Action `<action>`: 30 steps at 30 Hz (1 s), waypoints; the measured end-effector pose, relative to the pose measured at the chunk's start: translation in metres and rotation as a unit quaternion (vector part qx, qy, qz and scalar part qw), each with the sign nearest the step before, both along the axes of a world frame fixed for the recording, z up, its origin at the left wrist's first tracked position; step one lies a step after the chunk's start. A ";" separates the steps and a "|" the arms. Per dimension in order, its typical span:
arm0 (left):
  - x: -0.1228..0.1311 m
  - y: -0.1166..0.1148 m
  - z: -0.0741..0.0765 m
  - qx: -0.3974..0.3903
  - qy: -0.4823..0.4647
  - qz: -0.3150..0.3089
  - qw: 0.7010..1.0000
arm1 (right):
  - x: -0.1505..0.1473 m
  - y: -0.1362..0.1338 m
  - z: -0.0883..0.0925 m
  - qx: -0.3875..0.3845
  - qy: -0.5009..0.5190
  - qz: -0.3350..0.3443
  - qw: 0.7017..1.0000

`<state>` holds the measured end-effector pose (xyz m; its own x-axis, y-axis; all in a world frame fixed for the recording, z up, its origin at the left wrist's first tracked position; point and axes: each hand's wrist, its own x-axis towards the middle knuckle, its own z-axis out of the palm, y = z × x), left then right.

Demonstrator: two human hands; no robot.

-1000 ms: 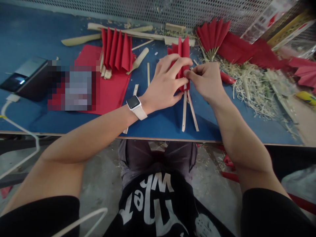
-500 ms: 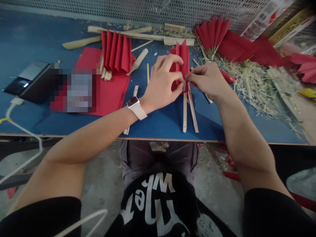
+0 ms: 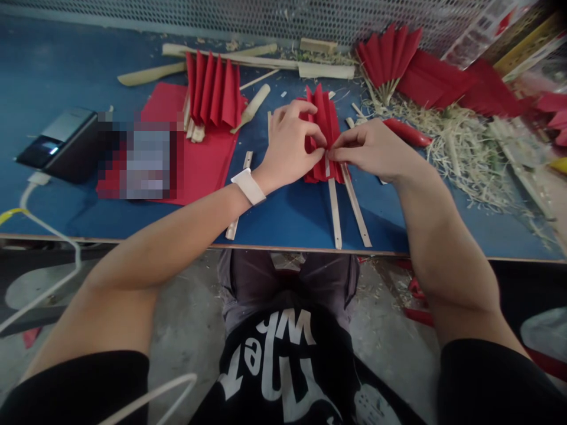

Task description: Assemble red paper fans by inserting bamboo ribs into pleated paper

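Blue tabletop (image 3: 292,221) stretches before us to a perforated metal panel (image 3: 266,23) at the back, and grey floor (image 3: 177,330) shows below its near edge. Our left hand (image 3: 290,141) has thumb and forefinger narrowed to a pinch on a crease of the pleated red paper (image 3: 328,121), and our right hand (image 3: 376,150) pinches the same crease just beside, the fingertips hiding the exact grip. That paper lies under and between the fingers, its left part covered by ours; one pale strip (image 3: 335,215) runs from the crease toward us, and a second strip (image 3: 357,206) slants out to its right. Beyond our left wrist, with its white watch band (image 3: 249,187), we have a folded red piece (image 3: 212,88) over a red sheet (image 3: 212,162), then a dark device (image 3: 62,141) on a white cable (image 3: 53,221). Rightward, a slim red object (image 3: 407,133) lies beside heaped shavings (image 3: 460,153), a red fan (image 3: 390,56) behind.
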<state>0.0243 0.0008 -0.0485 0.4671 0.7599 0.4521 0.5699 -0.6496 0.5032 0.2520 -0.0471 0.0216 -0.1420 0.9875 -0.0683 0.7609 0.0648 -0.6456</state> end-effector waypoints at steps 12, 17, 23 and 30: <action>0.000 0.001 -0.005 0.000 -0.037 -0.022 0.999 | 0.007 0.006 -0.019 0.047 -0.011 0.010 0.999; 0.000 0.001 -0.001 -0.020 -0.026 -0.028 0.999 | 0.004 0.004 -0.015 0.038 0.004 0.010 0.999; -0.001 0.003 -0.002 -0.020 -0.016 -0.036 0.999 | 0.001 0.003 -0.012 0.044 0.016 0.006 0.999; -0.004 0.010 -0.011 -0.001 -0.017 -0.057 0.998 | 0.006 0.005 -0.014 0.036 0.007 0.018 0.999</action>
